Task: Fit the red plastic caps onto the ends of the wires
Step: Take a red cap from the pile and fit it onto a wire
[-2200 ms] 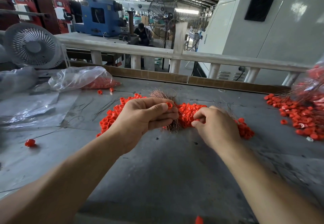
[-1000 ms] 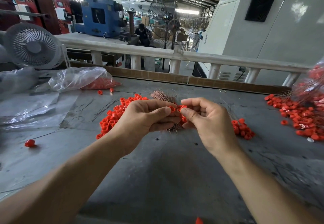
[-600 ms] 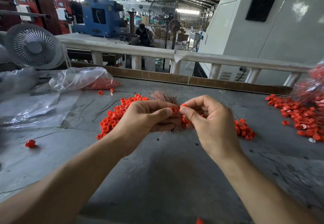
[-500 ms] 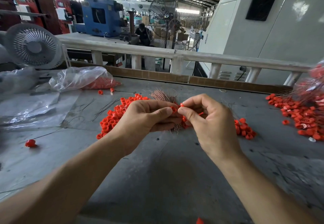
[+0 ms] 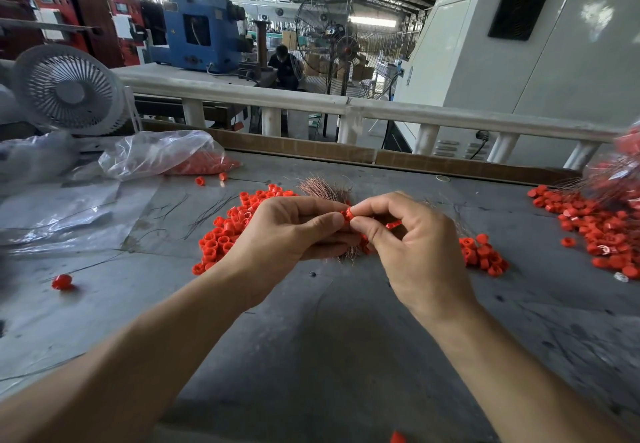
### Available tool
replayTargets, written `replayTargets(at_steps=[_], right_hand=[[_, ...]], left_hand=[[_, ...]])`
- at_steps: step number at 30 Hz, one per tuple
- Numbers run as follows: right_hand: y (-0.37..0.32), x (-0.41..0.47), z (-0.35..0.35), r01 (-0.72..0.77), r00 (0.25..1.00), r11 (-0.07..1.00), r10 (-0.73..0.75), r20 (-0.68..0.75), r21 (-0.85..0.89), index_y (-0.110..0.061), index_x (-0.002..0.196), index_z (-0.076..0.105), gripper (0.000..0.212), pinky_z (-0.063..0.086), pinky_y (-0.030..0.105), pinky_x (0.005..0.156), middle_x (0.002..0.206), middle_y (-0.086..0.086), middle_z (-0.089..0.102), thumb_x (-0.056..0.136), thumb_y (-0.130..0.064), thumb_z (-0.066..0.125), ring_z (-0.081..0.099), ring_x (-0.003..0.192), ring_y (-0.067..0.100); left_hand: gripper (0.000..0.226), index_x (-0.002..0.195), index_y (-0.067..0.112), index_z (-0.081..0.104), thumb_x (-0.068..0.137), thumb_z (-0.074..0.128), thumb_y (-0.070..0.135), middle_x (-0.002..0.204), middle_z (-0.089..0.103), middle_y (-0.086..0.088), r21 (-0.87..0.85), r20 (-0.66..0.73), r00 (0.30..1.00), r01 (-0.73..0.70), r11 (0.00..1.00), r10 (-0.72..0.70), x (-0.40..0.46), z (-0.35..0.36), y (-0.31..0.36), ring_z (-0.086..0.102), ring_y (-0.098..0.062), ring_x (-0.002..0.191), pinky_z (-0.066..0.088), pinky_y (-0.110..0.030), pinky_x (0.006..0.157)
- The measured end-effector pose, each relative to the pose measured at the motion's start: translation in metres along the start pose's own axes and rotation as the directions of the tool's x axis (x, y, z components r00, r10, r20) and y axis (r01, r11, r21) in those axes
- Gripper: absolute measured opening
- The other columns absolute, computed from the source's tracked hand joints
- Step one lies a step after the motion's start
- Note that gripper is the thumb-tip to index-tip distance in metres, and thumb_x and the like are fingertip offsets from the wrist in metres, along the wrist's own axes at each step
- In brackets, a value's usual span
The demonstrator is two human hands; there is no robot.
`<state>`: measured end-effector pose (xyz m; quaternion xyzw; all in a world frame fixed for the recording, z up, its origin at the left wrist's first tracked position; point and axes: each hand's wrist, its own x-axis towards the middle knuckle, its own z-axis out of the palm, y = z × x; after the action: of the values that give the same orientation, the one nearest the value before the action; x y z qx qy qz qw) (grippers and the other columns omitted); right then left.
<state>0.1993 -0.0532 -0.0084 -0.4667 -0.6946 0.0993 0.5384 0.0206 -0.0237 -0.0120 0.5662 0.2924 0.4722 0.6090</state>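
Left hand: the left hand [image 5: 294,234] is curled round a bundle of thin copper-coloured wires [image 5: 323,189], whose ends fan out above the knuckles and poke out again below the fist.
Right hand: the right hand [image 5: 412,245] pinches a red cap [image 5: 347,215] between thumb and forefinger, right at the tip of the left thumb, so the two grips meet at that one point.
Spare cap: a second red cap [image 5: 393,224] sits tucked under the right hand's curled fingers, behind the pinch.
Cap and wire: the pinched cap lies where the wires leave the left fist; whether a wire end is inside it cannot be told.
Loose caps: a pile of caps [image 5: 230,231] lies on the grey table [image 5: 311,356] just behind the left hand, and a smaller heap [image 5: 483,255] lies just right of the right hand.
Far right: a wider spread of caps [image 5: 595,231] lies well apart from the hands, by a clear bag of capped wires [image 5: 620,172] at the table's edge.
Left side: a clear plastic bag [image 5: 159,153] holding more caps lies at the table's back, with a stray cap [image 5: 62,281] alone near the left edge and loose dark wires [image 5: 207,212] between bag and pile.
Background: a small white fan [image 5: 69,90] stands behind the bag; a person [image 5: 282,64] is seated beyond the white railing [image 5: 346,104].
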Motion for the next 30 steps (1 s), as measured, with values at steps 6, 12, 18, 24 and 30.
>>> replayTargets(at_steps=[6,12,18,24,30], right_hand=[[-0.0007,0.0,-0.0002,0.058,0.998,0.997,-0.058,0.015,-0.047,-0.02,0.09,0.078,0.012,0.046,0.01,0.076,0.088,-0.012,0.07,0.086,-0.009,0.079,0.066,0.089,0.009],[-0.0001,0.001,-0.0004,0.099,0.995,0.992,-0.097,0.024,-0.075,-0.017,0.089,0.079,0.012,0.044,0.01,0.077,0.088,-0.01,0.07,0.085,-0.006,0.08,0.066,0.089,0.009],[0.0033,0.0038,-0.0029,0.128,0.991,0.992,-0.128,0.042,-0.011,-0.012,0.087,0.08,0.012,0.046,0.014,0.079,0.09,-0.007,0.07,0.083,-0.001,0.08,0.067,0.089,0.009],[0.005,0.0037,-0.0033,0.091,0.994,0.995,-0.094,0.06,0.052,-0.014,0.088,0.081,0.012,0.05,0.02,0.076,0.091,-0.007,0.069,0.084,-0.003,0.08,0.067,0.089,0.014],[0.0065,0.0051,-0.0062,0.115,0.988,0.992,-0.12,0.099,0.059,-0.015,0.087,0.08,0.014,0.047,0.014,0.078,0.091,-0.007,0.069,0.083,-0.002,0.08,0.067,0.089,0.011]], left_hand=[[0.027,0.109,0.006,0.076,0.086,0.068,0.017,0.105,0.077,-0.019,0.015,0.004,1.0,-0.013,1.0,0.013,-0.0005,-0.001,-0.0006,0.074,-0.029,0.103,0.061,-0.035,0.089],[0.025,0.109,0.007,0.076,0.088,0.068,0.017,0.105,0.077,-0.019,0.047,0.008,1.0,-0.017,0.999,0.017,-0.0001,-0.0019,-0.0013,0.074,-0.03,0.103,0.061,-0.035,0.089],[0.021,0.106,0.011,0.078,0.089,0.067,0.017,0.105,0.077,-0.018,0.067,0.016,1.0,-0.008,0.998,0.007,-0.0001,-0.0019,-0.0024,0.074,-0.03,0.104,0.06,-0.038,0.091],[0.029,0.112,0.006,0.075,0.087,0.066,0.02,0.106,0.077,-0.019,0.068,0.029,1.0,-0.006,0.998,0.004,-0.0006,-0.0019,-0.0019,0.074,-0.031,0.105,0.06,-0.038,0.092],[0.021,0.114,0.002,0.073,0.097,0.06,0.008,0.107,0.076,-0.019,0.093,0.046,0.999,0.009,0.996,-0.014,-0.0023,-0.001,0.0003,0.074,-0.031,0.105,0.06,-0.036,0.091]])
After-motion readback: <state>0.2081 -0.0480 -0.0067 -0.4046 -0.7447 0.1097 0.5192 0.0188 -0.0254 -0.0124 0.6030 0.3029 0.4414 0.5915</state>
